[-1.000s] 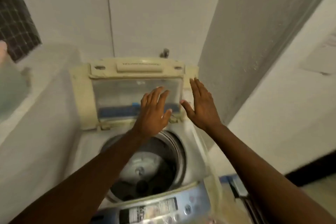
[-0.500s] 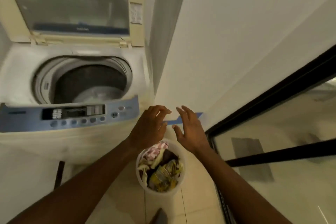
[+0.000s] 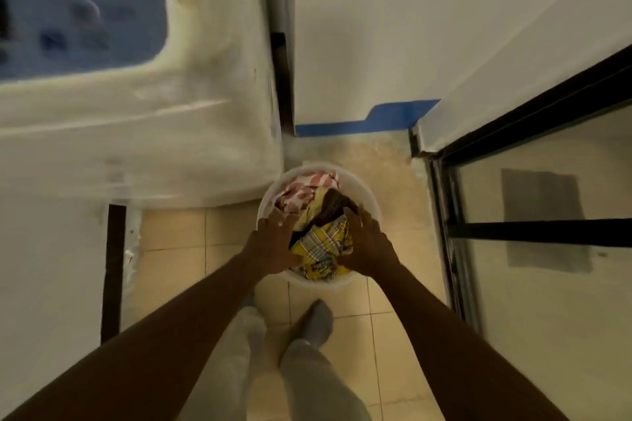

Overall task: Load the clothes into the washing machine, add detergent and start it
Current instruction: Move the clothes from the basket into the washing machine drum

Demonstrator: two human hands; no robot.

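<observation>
A white bucket (image 3: 372, 196) stands on the tiled floor just right of the washing machine (image 3: 178, 120). It is full of clothes: a yellow plaid piece (image 3: 323, 243), a pink and white piece (image 3: 301, 190) and a dark brown one (image 3: 333, 205). My left hand (image 3: 273, 243) presses into the pile's left side, fingers curled onto the pink cloth. My right hand (image 3: 366, 243) clasps the right side over the dark and yellow cloth. The machine's blue control panel (image 3: 85, 20) shows blurred at top left; its drum is out of view.
White walls close in behind the bucket, with a blue strip (image 3: 369, 121) at floor level. A black-framed glass door (image 3: 533, 229) runs along the right. My legs and socked feet (image 3: 316, 318) stand just in front of the bucket.
My view has swung from the open washer lid down to the floor. Both hands have dropped from above the bucket onto the clothes and closed around the pile.
</observation>
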